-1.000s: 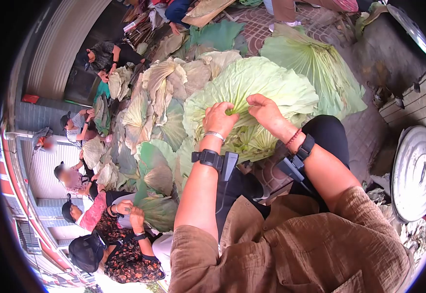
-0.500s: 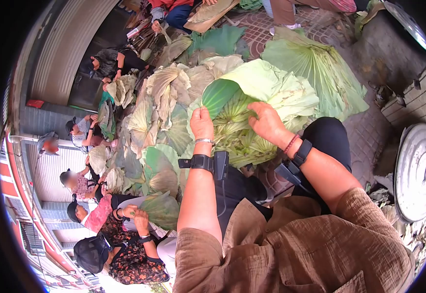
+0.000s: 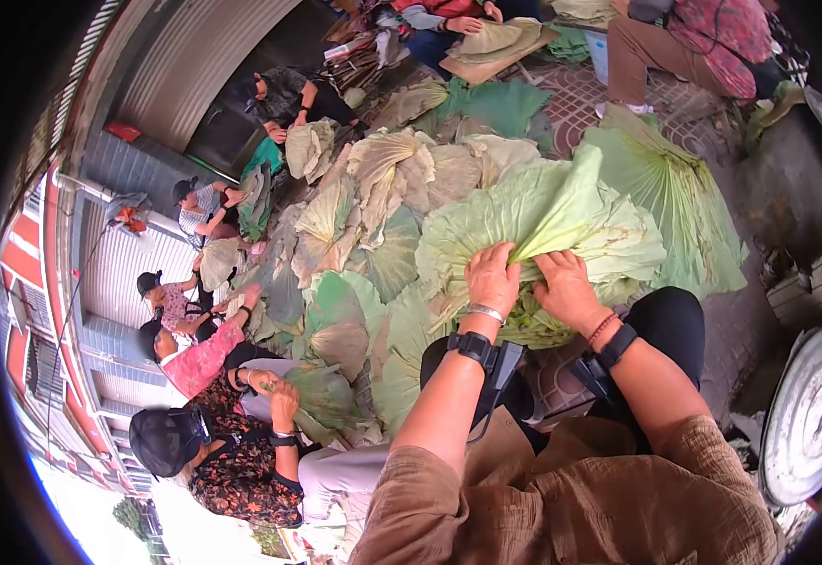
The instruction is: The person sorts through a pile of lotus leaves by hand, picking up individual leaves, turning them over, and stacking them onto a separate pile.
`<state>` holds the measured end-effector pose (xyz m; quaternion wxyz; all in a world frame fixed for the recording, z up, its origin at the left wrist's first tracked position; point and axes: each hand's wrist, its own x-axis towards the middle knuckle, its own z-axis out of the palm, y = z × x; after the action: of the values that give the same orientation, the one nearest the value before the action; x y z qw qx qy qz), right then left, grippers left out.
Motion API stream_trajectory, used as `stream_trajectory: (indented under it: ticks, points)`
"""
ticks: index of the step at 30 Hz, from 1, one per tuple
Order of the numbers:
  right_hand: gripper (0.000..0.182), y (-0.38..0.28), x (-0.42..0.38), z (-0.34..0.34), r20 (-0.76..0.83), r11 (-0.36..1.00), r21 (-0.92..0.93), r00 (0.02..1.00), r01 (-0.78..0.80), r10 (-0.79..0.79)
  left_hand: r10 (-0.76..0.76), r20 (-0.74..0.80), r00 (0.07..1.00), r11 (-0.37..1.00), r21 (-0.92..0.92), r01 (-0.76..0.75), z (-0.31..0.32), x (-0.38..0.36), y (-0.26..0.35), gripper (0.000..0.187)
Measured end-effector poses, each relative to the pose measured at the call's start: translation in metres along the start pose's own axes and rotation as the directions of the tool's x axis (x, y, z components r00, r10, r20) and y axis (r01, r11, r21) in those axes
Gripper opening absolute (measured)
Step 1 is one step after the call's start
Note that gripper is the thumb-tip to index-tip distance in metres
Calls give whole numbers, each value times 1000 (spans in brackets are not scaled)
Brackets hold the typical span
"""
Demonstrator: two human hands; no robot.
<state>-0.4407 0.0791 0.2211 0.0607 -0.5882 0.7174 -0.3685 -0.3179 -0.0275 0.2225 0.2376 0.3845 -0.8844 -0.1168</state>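
Note:
A large pale-green lotus leaf (image 3: 496,207) lies in front of my knees with a raised fold running through it. My left hand (image 3: 493,281) is closed on the leaf's near edge. Close beside it, my right hand (image 3: 564,294) grips the same edge, with its fingertips partly hidden by the leaf. More yellowish-green leaves (image 3: 533,322) show beneath, below my hands. Another big lotus leaf (image 3: 665,202) spreads over the paving to the right.
Many drying lotus leaves (image 3: 383,169) cover the ground ahead and to the left. Several people sit around them, one in a dark cap (image 3: 168,441) nearby on the left. A round metal lid (image 3: 811,414) stands on my right. Across the pile, a person handles leaves on a board (image 3: 496,66).
My left hand has moved right, bringing the leaf's lifted edge over, and my right hand has come down onto the leaf beside it. The view has shifted left.

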Motion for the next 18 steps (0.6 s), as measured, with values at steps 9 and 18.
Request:
stream_trajectory:
  ticks: [9,18]
  points:
    - [55,3,0,7,30,998,-54,999,29,-28,-228,-24,973,958,-185,220,10,6,-7,30]
    - [67,7,5,11,59,986,-143,995,88,-80,-230,-119,966,954,-226,199,18,-1,-6,25]
